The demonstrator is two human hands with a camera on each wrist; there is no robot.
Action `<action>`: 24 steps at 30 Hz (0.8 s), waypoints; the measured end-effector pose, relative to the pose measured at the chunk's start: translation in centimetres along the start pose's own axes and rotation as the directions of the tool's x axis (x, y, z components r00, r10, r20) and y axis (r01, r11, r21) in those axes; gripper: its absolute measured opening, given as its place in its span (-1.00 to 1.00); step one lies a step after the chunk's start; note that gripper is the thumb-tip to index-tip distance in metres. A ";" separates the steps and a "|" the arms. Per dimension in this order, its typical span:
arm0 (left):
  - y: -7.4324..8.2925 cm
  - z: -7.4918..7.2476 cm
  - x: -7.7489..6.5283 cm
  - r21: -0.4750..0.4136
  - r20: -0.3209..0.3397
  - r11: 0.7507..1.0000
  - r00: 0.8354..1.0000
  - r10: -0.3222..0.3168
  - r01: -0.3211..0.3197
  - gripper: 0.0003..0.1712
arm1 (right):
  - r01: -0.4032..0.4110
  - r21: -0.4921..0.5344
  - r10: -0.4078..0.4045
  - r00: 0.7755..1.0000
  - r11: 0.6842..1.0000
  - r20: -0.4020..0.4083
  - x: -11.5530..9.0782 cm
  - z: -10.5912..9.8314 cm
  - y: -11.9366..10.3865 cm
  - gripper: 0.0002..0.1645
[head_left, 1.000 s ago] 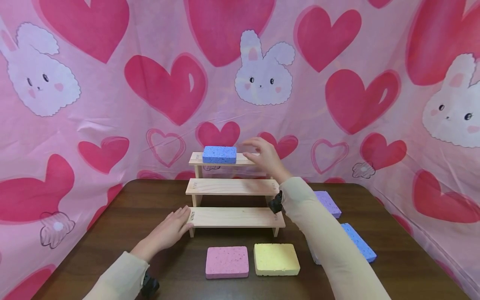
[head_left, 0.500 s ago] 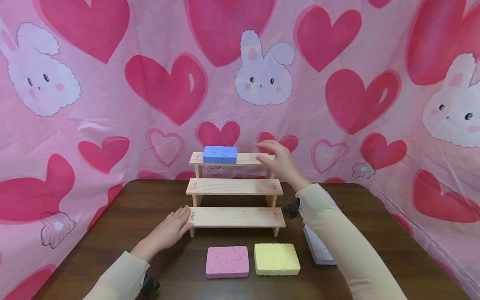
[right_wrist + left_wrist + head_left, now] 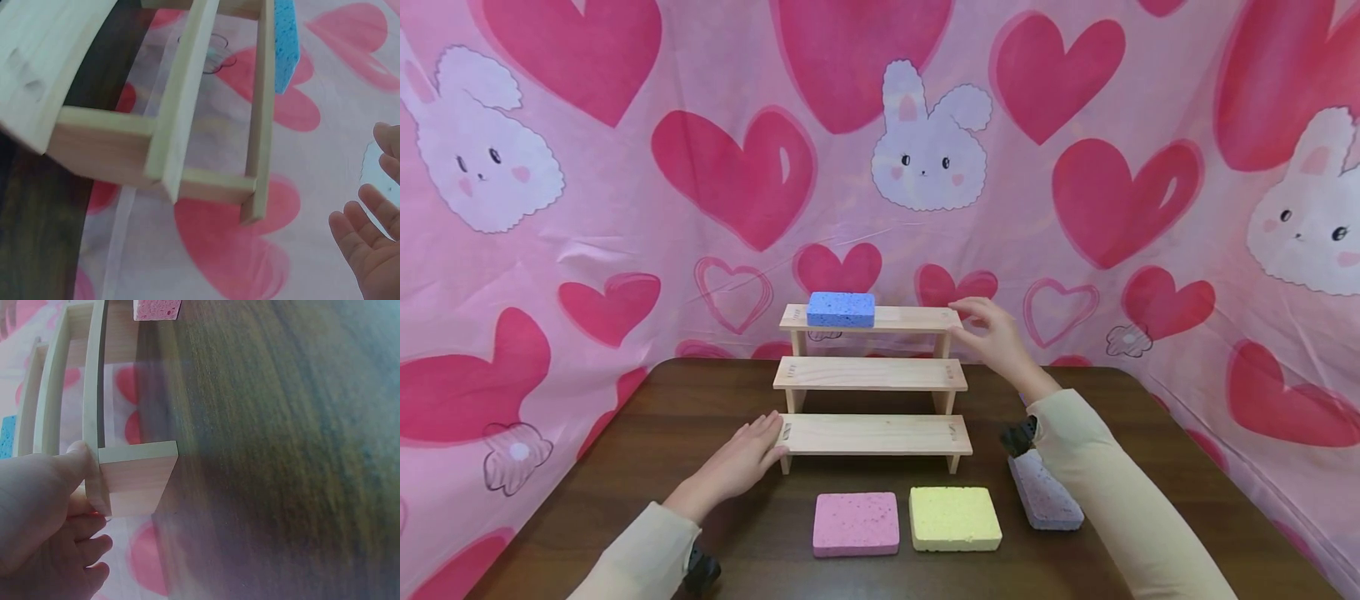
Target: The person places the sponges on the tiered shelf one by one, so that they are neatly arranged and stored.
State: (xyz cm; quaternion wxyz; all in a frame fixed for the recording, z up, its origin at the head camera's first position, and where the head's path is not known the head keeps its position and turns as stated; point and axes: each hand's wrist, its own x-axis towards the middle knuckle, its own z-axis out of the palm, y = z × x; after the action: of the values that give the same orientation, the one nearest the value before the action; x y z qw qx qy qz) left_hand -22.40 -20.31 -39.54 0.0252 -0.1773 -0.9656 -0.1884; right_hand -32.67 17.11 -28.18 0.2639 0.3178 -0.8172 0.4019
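A three-tier wooden display stand (image 3: 871,375) stands on the table. On the left part of its top tier lies a blue sponge (image 3: 841,310). My left hand (image 3: 733,462) holds the left end of the lowest tier; in the left wrist view the thumb (image 3: 76,456) lies on the board and the fingers are around its end. At the right end of the top tier is my right hand (image 3: 1000,342), fingers loosely bent and nothing in them. The right wrist view shows that hand's fingers (image 3: 362,240) apart from the wood, spread and slightly curved.
In front of the stand, a pink sponge (image 3: 856,525) and a yellow sponge (image 3: 955,518) lie side by side on the dark wooden table (image 3: 700,400). A pale purple sponge (image 3: 1047,500) lies to their right, partly behind the right sleeve (image 3: 1120,492). A pink heart-patterned cloth (image 3: 842,217) hangs behind.
My right hand has moved right and slightly down, away from the blue sponge to the top tier's right end. The left hand and the stand have stayed put.
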 end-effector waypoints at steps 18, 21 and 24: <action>0.1 -0.1 0.0 0.002 -0.004 1.000 1.000 0.010 -0.010 -0.32 | -0.124 0.020 0.125 0.991 0.992 -0.050 -3.6 -2.8 2.9 -0.53; 0.1 -0.1 -0.1 0.003 -0.004 1.000 1.000 0.006 -0.006 -0.33 | -0.140 -0.008 0.139 0.988 0.990 -0.060 -4.1 -3.1 3.7 -0.52; 0.1 -0.1 -0.1 0.003 -0.003 1.000 1.000 0.004 -0.004 -0.33 | -0.172 -0.028 0.170 0.984 0.985 -0.060 -4.7 -3.5 4.5 -0.51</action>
State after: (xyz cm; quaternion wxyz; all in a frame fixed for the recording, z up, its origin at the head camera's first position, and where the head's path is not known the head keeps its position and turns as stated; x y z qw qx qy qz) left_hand -22.25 -20.31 -39.47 0.0275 -0.1787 -0.9655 -0.1873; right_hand -32.29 23.54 -31.74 0.2569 0.2303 -0.8401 0.4186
